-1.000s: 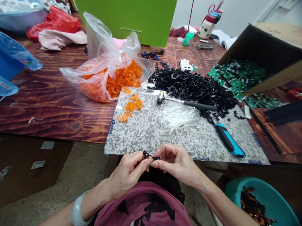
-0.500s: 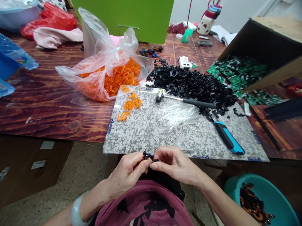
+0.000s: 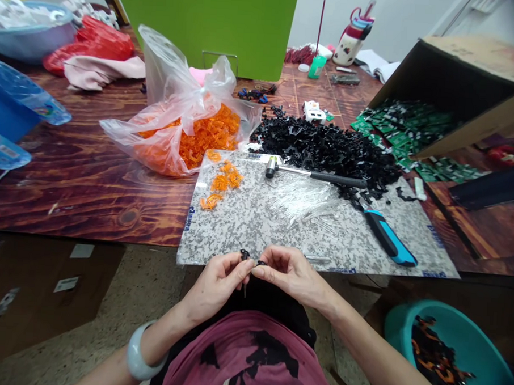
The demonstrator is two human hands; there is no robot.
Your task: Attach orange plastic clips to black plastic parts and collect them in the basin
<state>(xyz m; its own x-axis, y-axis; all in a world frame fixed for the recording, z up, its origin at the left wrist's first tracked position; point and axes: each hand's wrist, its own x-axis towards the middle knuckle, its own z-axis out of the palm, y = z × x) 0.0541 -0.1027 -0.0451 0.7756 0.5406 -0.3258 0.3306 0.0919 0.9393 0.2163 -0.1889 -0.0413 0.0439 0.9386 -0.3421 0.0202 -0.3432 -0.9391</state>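
Observation:
My left hand point(image 3: 221, 282) pinches a small black plastic part point(image 3: 244, 254), with a thin pin-like piece hanging below the fingers. Close beside it, my right hand point(image 3: 290, 273) holds another small black piece point(image 3: 260, 263) between thumb and fingers. The two hands nearly meet at the front edge of a speckled grey board point(image 3: 221, 236). On that board lie a heap of thin shiny metal pins point(image 3: 301, 197), a small mallet point(image 3: 317, 173), several orange plastic clips point(image 3: 227, 177) and blue-handled pliers point(image 3: 389, 235). Behind them spreads a pile of black plastic parts point(image 3: 323, 141).
A plastic bag of orange parts point(image 3: 169, 137) sits left of the board. At the right, a cardboard box point(image 3: 471, 60) lies on its side, spilling green circuit boards point(image 3: 413, 128). Below right stands a teal basin point(image 3: 398, 329) with black-and-orange pieces inside. A green panel point(image 3: 205, 20) rises behind.
Both hands have risen slightly toward the board's edge, still pinching the small black pieces. The thin piece under my left fingers now shows. The camera view has shifted a little.

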